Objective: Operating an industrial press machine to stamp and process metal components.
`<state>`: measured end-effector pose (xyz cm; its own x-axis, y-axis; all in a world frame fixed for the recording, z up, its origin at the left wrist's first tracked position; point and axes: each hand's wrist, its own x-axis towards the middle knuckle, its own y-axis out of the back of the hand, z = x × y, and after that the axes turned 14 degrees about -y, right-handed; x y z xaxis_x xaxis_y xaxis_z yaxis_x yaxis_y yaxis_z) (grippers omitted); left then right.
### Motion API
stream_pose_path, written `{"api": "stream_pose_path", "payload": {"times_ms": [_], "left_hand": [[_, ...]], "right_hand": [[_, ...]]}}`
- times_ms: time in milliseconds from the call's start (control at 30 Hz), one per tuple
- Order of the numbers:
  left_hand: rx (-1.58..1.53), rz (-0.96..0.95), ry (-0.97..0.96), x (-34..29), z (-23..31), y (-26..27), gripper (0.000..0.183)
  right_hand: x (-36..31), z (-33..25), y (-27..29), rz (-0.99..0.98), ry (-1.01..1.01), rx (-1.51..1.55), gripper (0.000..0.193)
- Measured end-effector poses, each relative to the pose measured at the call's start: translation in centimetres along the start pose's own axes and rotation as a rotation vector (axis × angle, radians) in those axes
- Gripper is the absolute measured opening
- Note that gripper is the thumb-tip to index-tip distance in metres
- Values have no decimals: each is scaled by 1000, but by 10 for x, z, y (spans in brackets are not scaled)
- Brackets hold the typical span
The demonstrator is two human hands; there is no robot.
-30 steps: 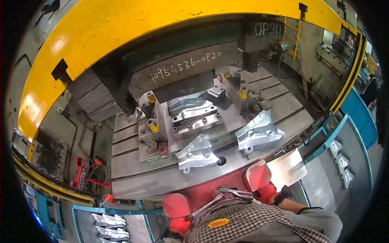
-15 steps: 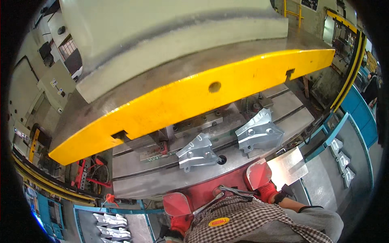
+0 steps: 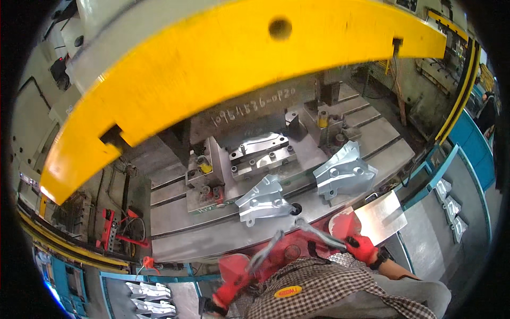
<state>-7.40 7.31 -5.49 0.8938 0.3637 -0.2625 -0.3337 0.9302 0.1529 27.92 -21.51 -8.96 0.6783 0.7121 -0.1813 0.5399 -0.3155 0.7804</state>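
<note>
My left hand (image 3: 227, 293), in a red glove, is closed by the left red guard (image 3: 234, 267), around a long metal hand tool (image 3: 266, 252) smeared by motion. Beyond the right red guard (image 3: 344, 225), my right hand (image 3: 363, 249), gloved in red too, grips a second metal hand tool (image 3: 322, 235) pointing toward the press bed. Both tool tips come close together near a round hole. Just beyond them lies a stamped metal bracket (image 3: 265, 202); another stamped bracket (image 3: 346, 171) rests farther right. A bright metal part (image 3: 261, 144) sits on the lower die.
Overhead spans the yellow-edged press ram (image 3: 255, 58), with a dark die block under it. Slotted bed plates (image 3: 202, 236) surround the lower die. More brackets lie on a left table (image 3: 151, 299) and in a blue-framed right chute (image 3: 450, 212). A flat sheet (image 3: 380, 215) is beside the right guard.
The ram has risen, exposing the lower die and the part on it. Both hands have moved out from the red guards, and the two tools have swung forward toward the bed.
</note>
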Motion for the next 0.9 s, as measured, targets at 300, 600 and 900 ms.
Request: {"api": "stream_pose_path", "payload": {"times_ms": [300, 600, 900], "left_hand": [[586, 565, -264, 198, 66, 65, 31], [679, 601, -77, 280, 90, 80, 33], [556, 627, -251, 230, 79, 66, 27]], "right_hand": [[44, -3, -39, 38, -186, 599, 19], [47, 7, -51, 136, -226, 457, 19], [39, -9, -33, 86, -215, 354, 28]]}}
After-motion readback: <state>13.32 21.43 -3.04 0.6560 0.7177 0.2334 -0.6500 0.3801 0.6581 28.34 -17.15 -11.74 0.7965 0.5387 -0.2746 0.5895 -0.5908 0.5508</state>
